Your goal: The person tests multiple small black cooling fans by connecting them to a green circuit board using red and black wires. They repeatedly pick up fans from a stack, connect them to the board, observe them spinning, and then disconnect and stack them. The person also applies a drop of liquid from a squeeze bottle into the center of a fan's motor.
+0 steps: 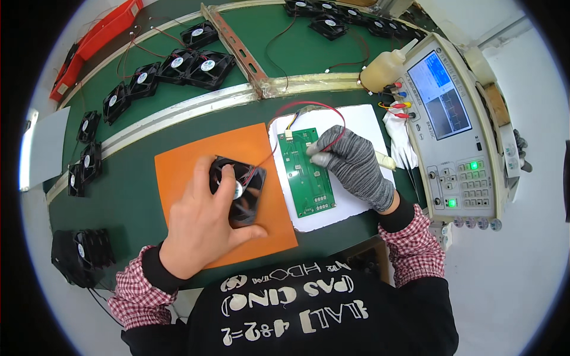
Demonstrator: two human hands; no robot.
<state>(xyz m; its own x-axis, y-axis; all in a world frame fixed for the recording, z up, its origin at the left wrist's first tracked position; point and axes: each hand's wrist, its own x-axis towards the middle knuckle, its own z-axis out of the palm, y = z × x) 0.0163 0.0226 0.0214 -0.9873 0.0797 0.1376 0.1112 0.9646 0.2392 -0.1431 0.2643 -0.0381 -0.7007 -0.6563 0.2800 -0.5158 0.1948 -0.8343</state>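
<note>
From my remote station, I see my left hand (205, 216), fingers apart, on a black cooling fan (248, 199) atop the orange mat (172, 178); my gray-gloved right hand (352, 163) meets the green circuit board (306, 178), its fingers' clamping unclear to me.

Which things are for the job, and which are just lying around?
Probably for the job:
black fan on the orange mat
green circuit board on the white sheet

Probably just lying around:
fans at the back left
squeeze bottle
red tray
</note>
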